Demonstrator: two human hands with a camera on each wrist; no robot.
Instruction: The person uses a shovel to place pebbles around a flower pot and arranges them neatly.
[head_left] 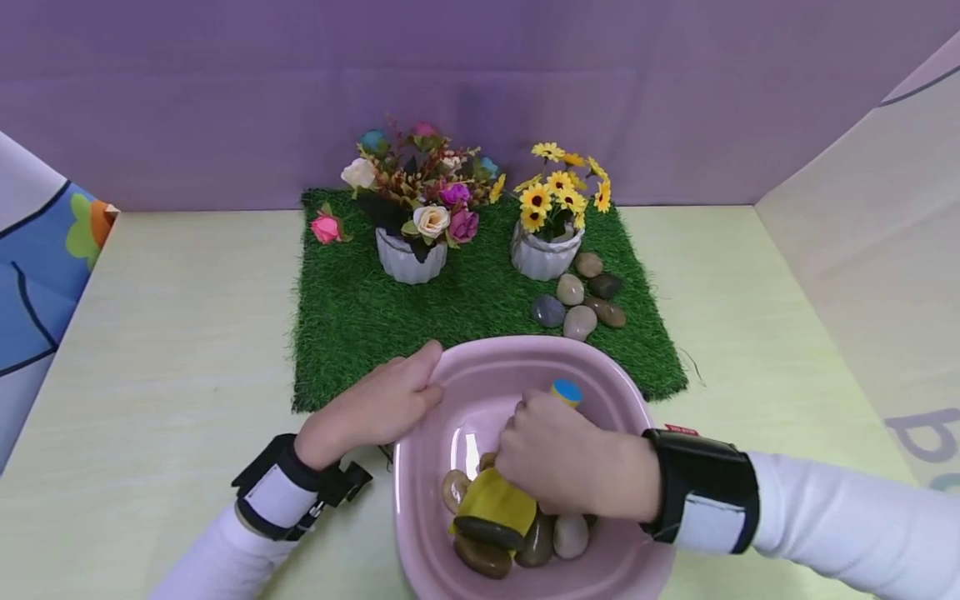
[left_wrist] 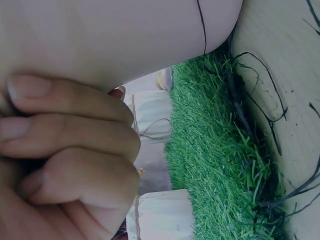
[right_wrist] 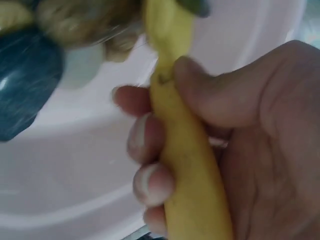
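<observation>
The pink basin (head_left: 480, 383) stands at the table's front, partly over the grass mat. My left hand (head_left: 382, 402) grips its left rim; in the left wrist view the fingers (left_wrist: 85, 135) curl against the basin's outer side. My right hand (head_left: 558, 454) is inside the basin, wrapped round the yellow handle of a toy shovel (right_wrist: 187, 155), whose blue end (head_left: 566, 390) pokes out above the fist. The shovel's yellow scoop (head_left: 498, 496) points toward the front left, with a dark stone (head_left: 489, 532) at its front edge. Several stones (head_left: 570, 536) lie around the scoop.
Behind the basin, a green grass mat (head_left: 337, 325) bears a white pot (head_left: 411, 258) of mixed flowers, a white pot (head_left: 542, 254) of yellow flowers, a loose pink rose (head_left: 326, 227) and several stones (head_left: 580, 322). A purple backdrop (head_left: 225, 108) hangs behind the table.
</observation>
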